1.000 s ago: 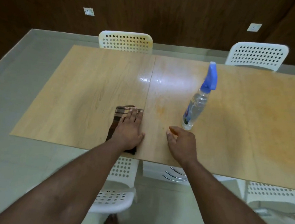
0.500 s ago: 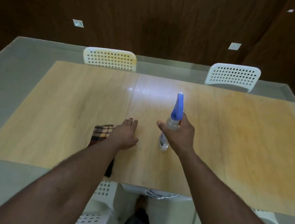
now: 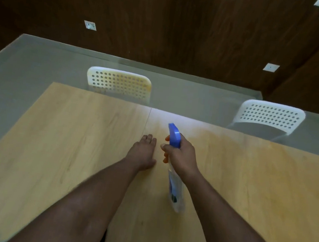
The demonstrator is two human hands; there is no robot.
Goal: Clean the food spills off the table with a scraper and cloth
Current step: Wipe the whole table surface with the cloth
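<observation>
His right hand (image 3: pixel 180 155) grips a blue-topped spray bottle (image 3: pixel 174 140) above mid-desk (image 3: pixel 53 138); his left hand (image 3: pixel 143 152) rests flat, fingers straight.

Dim, warm indoor light. White glare patch on table (image 3: pixel 175 117) near far edge, suggesting overhead source. Wall (image 3: pixel 166 22) nearly black, grain barely legible. Overall soft focus; motion blur on spray bottle (image 3: pixel 173 190) and forearms. Wide-angle bending of straight lines toward frame edges.

Dark wood wall (image 3: pixel 166 22), white chairs (image 3: pixel 119 83)
</observation>
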